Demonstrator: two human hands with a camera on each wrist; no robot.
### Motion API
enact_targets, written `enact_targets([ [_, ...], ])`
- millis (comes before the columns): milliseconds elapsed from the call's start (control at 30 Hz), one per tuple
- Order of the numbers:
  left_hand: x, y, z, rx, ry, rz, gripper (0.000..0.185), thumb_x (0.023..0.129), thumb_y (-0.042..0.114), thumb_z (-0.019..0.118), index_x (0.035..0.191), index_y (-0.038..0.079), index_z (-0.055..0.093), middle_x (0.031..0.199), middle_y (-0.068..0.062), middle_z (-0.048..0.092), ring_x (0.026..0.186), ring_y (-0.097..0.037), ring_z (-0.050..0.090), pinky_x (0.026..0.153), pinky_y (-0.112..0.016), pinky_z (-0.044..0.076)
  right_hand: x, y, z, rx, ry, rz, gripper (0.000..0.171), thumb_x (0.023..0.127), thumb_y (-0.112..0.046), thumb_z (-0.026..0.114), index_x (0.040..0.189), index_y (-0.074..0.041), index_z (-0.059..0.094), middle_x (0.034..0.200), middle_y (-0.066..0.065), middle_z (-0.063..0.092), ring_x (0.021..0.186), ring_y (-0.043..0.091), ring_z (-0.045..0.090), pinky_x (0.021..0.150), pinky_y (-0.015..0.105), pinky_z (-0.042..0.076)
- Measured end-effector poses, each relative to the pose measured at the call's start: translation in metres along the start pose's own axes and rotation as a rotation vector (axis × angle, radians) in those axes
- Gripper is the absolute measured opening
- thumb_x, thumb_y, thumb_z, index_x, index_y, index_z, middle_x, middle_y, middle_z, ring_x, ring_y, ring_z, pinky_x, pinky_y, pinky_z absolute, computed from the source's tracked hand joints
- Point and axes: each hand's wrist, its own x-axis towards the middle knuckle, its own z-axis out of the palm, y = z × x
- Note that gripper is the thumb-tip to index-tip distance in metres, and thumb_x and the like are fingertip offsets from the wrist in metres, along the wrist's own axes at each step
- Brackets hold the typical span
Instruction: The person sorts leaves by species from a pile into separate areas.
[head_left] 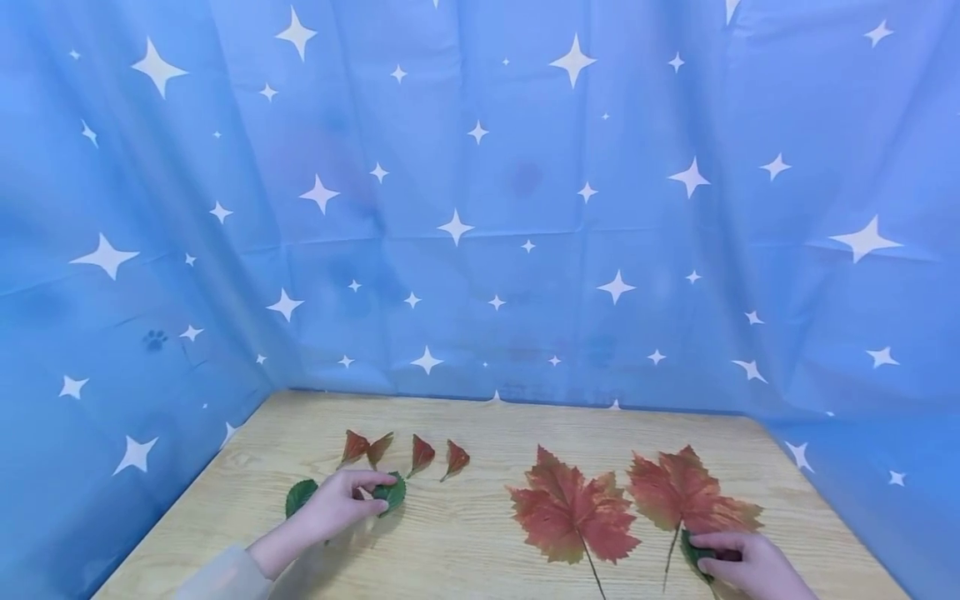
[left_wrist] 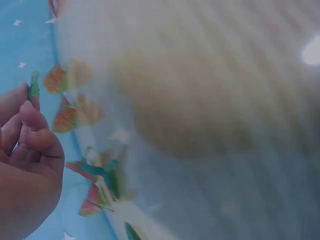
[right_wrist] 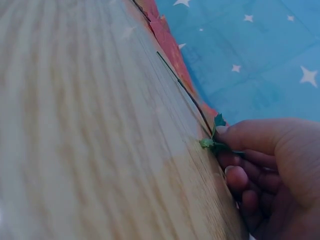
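Left hand (head_left: pixel 341 504) pinches a small green leaf (head_left: pixel 392 493) between thumb and fingers at the near left of the wooden table (head_left: pixel 480 533), just below a row of four small red leaves (head_left: pixel 420 454). A second green leaf (head_left: pixel 300 497) lies just left of that hand. Right hand (head_left: pixel 750 562) pinches another green leaf (head_left: pixel 693 552) at the near right, touching the stem end of the right large maple leaf (head_left: pixel 686 496); the other maple leaf (head_left: pixel 570 512) lies left of it. Risk: light leaves may slide, or the right hand may drag the maple leaf out of place.

You see four small red leaves (head_left: pixel 405 452) and two maple leaves (head_left: pixel 573 510) on a wooden table (head_left: pixel 465 533), before a starred blue backdrop (head_left: pixel 480 208).
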Motion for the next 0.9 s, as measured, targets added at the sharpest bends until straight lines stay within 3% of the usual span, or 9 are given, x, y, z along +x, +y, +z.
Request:
enact_targets([
  [200, 0.001, -0.010, 0.003, 0.039, 0.010, -0.013, 0.036, 0.087, 0.012, 0.072, 0.120, 0.001, 0.067, 0.099, -0.007, 0.060, 0.072, -0.015, 0.057, 0.052, -0.027, 0.048, -0.003, 0.000, 0.001, -0.013, 0.023, 0.017, 0.051, 0.086, -0.030, 0.073, 0.120, 0.008, 0.064, 0.105, 0.016, 0.068, 0.084, 0.018, 0.060, 0.063, 0.033, 0.045],
  [367, 0.001, -0.017, 0.004, 0.107, 0.018, -0.005, 0.033, 0.085, 0.009, 0.073, 0.116, -0.002, 0.068, 0.083, -0.001, 0.057, 0.061, -0.009, 0.053, 0.048, -0.023, 0.044, -0.001, -0.002, 0.003, -0.024, 0.049, 0.021, 0.049, 0.085, -0.030, 0.074, 0.119, 0.005, 0.067, 0.112, 0.022, 0.065, 0.085, 0.018, 0.060, 0.064, 0.033, 0.046],
  [567, -0.001, -0.017, 0.005, 0.173, 0.014, -0.010, 0.035, 0.084, 0.010, 0.075, 0.116, -0.004, 0.068, 0.074, 0.003, 0.054, 0.060, -0.007, 0.048, 0.051, -0.023, 0.040, -0.001, -0.008, 0.004, -0.008, 0.080, 0.034, 0.046, 0.086, -0.027, 0.074, 0.119, 0.003, 0.067, 0.115, 0.025, 0.064, 0.090, 0.019, 0.062, 0.065, 0.033, 0.048],
  [700, -0.002, -0.015, 0.006, 0.225, 0.007, -0.008, 0.038, 0.083, 0.010, 0.076, 0.116, -0.006, 0.068, 0.076, 0.002, 0.055, 0.065, -0.008, 0.047, 0.053, -0.024, 0.039, -0.002, -0.016, 0.003, 0.025, 0.072, -0.001, 0.048, 0.086, -0.026, 0.073, 0.121, 0.005, 0.065, 0.112, 0.021, 0.065, 0.084, 0.019, 0.060, 0.065, 0.033, 0.049],
  [767, -0.002, -0.014, 0.006, 0.245, 0.004, -0.012, 0.039, 0.082, 0.011, 0.076, 0.116, -0.006, 0.068, 0.084, -0.001, 0.061, 0.070, -0.009, 0.048, 0.057, -0.024, 0.040, -0.003, -0.023, 0.003, 0.040, 0.075, -0.029, 0.049, 0.086, -0.025, 0.074, 0.122, 0.006, 0.064, 0.109, 0.017, 0.065, 0.077, 0.018, 0.057, 0.061, 0.032, 0.048],
  [900, -0.001, -0.014, 0.006, 0.250, -0.013, -0.019, 0.041, 0.082, 0.012, 0.077, 0.117, -0.006, 0.067, 0.097, -0.005, 0.066, 0.072, -0.010, 0.048, 0.060, -0.025, 0.041, -0.003, -0.043, 0.004, 0.012, 0.090, -0.117, 0.047, 0.085, -0.023, 0.074, 0.121, 0.005, 0.065, 0.093, 0.011, 0.064, 0.064, 0.017, 0.054, 0.052, 0.031, 0.047],
])
